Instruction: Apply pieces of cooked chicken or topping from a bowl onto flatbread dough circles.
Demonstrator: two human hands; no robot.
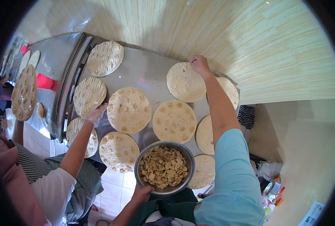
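Note:
My left hand (142,194) grips the lower left rim of a steel bowl (138,169). Sliced pieces of pale food, perhaps banana (164,166), heap inside it. Across the metal table, my right hand (200,65) is over the far edge of a flat dough round (185,83), fingers bent together; whether they pinch a slice is hidden. That round carries only a few small dark bits. Nearer the bowl, one dough round (174,121) is dotted with slices. Two more dotted rounds, one farther back (129,110) and one nearer (119,152), lie to its left.
On my left, a co-worker's gloved hand (95,115) touches a round striped with cream-coloured lines (89,94). Similar striped rounds lie around it. Beyond the metal table (144,67) stands a wood-patterned wall (156,25). A red cup (44,81) is on the neighbouring counter.

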